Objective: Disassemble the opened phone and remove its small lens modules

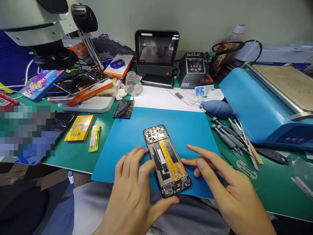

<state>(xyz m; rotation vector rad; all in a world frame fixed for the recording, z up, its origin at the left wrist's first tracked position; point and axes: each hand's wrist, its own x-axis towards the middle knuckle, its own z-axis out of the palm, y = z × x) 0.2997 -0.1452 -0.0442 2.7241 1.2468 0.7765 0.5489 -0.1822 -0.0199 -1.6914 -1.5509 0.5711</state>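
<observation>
the left hand is lying loosely spread along the phone's left edge. the spread right hand is perhaps touching the other. blue mat is extending past its top.

I'm seeing a dull metallic phone and smooth matt mat lower centre, glossy glass jar upper centre.

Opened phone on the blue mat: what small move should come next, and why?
Probably bring the right hand in to steady the opened phone along its right edge: the left hand is at its left edge, while the right thumb and index finger are spread, clear of it.
</observation>
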